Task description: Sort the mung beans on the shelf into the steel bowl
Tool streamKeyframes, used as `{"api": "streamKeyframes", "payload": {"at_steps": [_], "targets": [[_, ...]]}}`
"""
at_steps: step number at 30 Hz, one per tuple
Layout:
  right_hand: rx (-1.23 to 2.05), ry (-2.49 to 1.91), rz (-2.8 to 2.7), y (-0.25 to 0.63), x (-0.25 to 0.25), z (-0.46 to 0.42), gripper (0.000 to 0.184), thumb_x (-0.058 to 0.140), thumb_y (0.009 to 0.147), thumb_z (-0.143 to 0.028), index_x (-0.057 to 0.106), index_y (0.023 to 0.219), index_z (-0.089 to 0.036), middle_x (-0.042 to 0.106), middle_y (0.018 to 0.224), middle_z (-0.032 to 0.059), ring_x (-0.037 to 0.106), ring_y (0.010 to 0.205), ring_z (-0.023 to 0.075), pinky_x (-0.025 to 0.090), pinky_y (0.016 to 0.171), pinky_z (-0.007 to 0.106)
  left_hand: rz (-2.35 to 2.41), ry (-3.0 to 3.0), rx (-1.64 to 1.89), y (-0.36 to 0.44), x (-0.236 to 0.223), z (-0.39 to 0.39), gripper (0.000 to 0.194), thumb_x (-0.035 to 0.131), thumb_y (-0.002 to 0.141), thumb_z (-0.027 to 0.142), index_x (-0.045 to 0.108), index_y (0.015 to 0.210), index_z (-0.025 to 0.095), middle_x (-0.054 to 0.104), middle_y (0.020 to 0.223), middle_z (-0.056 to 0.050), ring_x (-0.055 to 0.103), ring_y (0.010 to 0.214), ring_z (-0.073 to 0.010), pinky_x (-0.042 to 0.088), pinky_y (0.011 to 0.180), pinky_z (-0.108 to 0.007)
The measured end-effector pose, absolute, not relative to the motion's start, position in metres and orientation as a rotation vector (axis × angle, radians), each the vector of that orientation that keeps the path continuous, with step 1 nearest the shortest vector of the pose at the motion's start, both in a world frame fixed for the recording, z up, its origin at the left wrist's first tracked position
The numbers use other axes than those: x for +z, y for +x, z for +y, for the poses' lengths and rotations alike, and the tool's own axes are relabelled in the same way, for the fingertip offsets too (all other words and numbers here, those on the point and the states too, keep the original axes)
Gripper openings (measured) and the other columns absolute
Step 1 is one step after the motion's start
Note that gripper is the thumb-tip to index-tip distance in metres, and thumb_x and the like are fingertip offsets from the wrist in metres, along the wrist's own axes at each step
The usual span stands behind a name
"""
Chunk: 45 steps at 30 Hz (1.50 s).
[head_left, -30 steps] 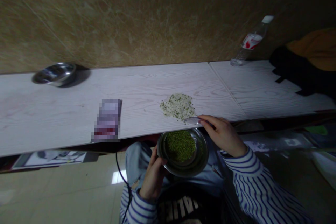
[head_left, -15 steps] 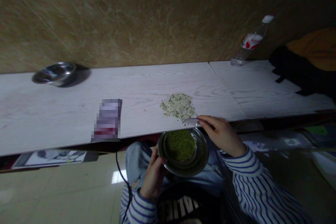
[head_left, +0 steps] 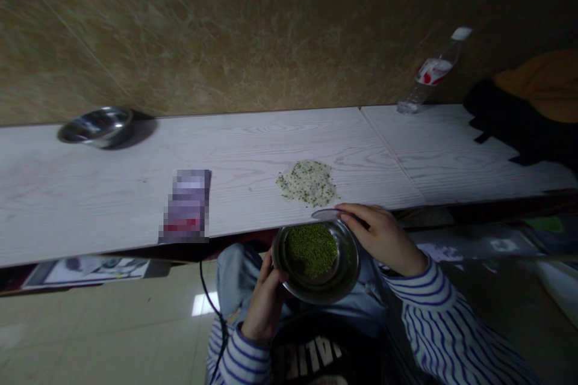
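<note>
My left hand (head_left: 266,301) grips the left rim of a steel bowl (head_left: 350,258), held over my lap just below the table edge. Green mung beans (head_left: 311,249) lie in the bowl. With my right hand (head_left: 388,237) I pinch what looks like a spoon (head_left: 325,214); its pale oval end is at the table edge, above the far rim of the bowl. Most of its handle is hidden by my fingers. Just beyond it, a pile of white grains mixed with green beans (head_left: 309,182) is spread on the white wooden table (head_left: 244,162).
A second steel bowl (head_left: 97,127) stands far left near the wall. A pixelated flat phone-like object (head_left: 187,204) lies left of the pile. Back right stands a clear bottle (head_left: 433,72), with a black and orange cloth item (head_left: 533,102) beyond it. A dark cable (head_left: 210,298) hangs down left of my leg.
My right hand has drawn the spoon slightly down and toward me, from the pile's near side to the table edge. The left hand and the bowl stay nearly in place.
</note>
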State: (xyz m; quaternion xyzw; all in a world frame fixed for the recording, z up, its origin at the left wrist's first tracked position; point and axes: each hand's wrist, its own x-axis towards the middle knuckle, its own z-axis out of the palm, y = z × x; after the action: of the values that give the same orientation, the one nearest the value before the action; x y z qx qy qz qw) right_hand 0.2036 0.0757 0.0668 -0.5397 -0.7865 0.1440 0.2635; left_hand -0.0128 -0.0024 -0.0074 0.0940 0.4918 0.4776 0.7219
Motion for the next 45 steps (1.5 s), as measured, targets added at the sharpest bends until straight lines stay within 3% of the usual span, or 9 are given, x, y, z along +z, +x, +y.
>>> {"api": "streamKeyframes", "payload": {"at_steps": [11, 17, 27, 38, 45], "targets": [[0.389, -1.463, -2.105, 0.2, 0.062, 0.08, 0.025, 0.048, 0.089, -0.023, 0.064, 0.109, -0.021, 0.071, 0.104, 0.0033, 0.066, 0.094, 0.0186, 0.051, 0.088, 0.034, 1.094, 0.215, 1.063, -0.013, -0.009, 0.0, 0.063, 0.057, 0.066, 0.014, 0.051, 0.127, 0.028, 0.063, 0.107, -0.002, 0.055, 0.082, -0.0177, 0.046, 0.065, -0.027], [0.347, -1.532, -2.043, 0.202, 0.059, 0.091, 0.026, 0.049, 0.088, -0.024, 0.066, 0.108, -0.02, 0.072, 0.103, 0.0049, 0.067, 0.092, 0.0199, 0.052, 0.086, 0.034, 1.097, 0.201, 1.063, -0.015, -0.007, -0.002, 0.063, 0.059, 0.066, 0.016, 0.052, 0.127, 0.029, 0.06, 0.12, -0.002, 0.056, 0.095, -0.022, 0.047, 0.068, -0.029], [0.274, -1.512, -2.015, 0.208, 0.06, 0.106, 0.027, 0.048, 0.089, -0.024, 0.066, 0.108, -0.019, 0.071, 0.103, 0.0052, 0.067, 0.092, 0.02, 0.052, 0.085, 0.034, 1.083, 0.169, 1.076, -0.015, -0.008, 0.0, 0.067, 0.057, 0.065, 0.013, 0.048, 0.129, 0.028, 0.062, 0.116, -0.003, 0.056, 0.1, -0.0237, 0.048, 0.074, -0.031], [0.135, -1.504, -2.053, 0.204, 0.056, 0.103, 0.027, 0.046, 0.09, -0.024, 0.065, 0.108, -0.017, 0.071, 0.103, 0.0083, 0.067, 0.091, 0.0222, 0.052, 0.083, 0.037, 1.07, 0.188, 1.068, -0.015, -0.01, -0.003, 0.064, 0.056, 0.066, 0.013, 0.049, 0.128, 0.028, 0.06, 0.117, -0.003, 0.055, 0.1, -0.023, 0.048, 0.074, -0.031], [0.213, -1.431, -2.125, 0.2, 0.058, 0.094, 0.025, 0.047, 0.09, -0.021, 0.064, 0.109, -0.019, 0.071, 0.104, 0.0054, 0.066, 0.093, 0.0195, 0.05, 0.084, 0.035, 1.07, 0.194, 1.072, -0.015, -0.011, -0.002, 0.063, 0.054, 0.069, 0.012, 0.047, 0.129, 0.028, 0.06, 0.116, -0.003, 0.055, 0.097, -0.0201, 0.047, 0.075, -0.03]]}}
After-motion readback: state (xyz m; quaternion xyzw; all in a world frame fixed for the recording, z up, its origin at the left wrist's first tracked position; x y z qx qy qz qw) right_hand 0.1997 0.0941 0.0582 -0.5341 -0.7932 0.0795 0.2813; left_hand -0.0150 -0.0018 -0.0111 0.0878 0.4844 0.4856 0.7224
